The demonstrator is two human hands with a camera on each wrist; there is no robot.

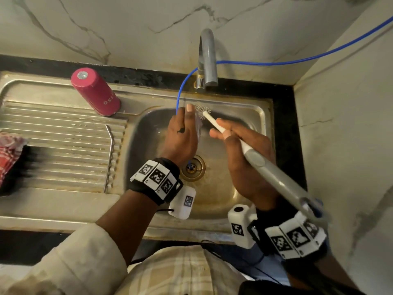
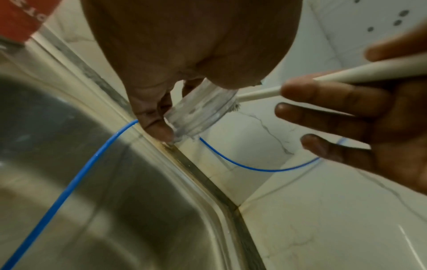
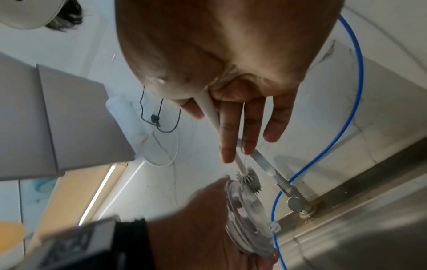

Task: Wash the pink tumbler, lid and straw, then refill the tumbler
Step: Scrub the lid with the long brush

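Note:
The pink tumbler (image 1: 95, 91) stands upside down on the drainboard's back edge, left of the basin. My left hand (image 1: 182, 133) grips the clear lid (image 1: 197, 124) on edge over the sink basin (image 1: 240, 116); the lid (image 3: 247, 215) looks wet and soapy. My right hand (image 1: 240, 150) holds a long bottle brush (image 1: 255, 158) by its white and grey handle. Its grey bristle head (image 1: 203, 110) touches the lid's upper rim, as the right wrist view shows at the brush head (image 3: 248, 180). A bent metal straw (image 1: 110, 150) lies on the ribbed drainboard.
A grey faucet (image 1: 207, 60) rises behind the basin, with no water visibly running. A thin blue tube (image 1: 180, 92) runs from the right wall past the faucet into the drain (image 1: 192, 167). A red checked cloth (image 1: 8, 158) lies at the drainboard's left edge. Marble walls close in behind and to the right.

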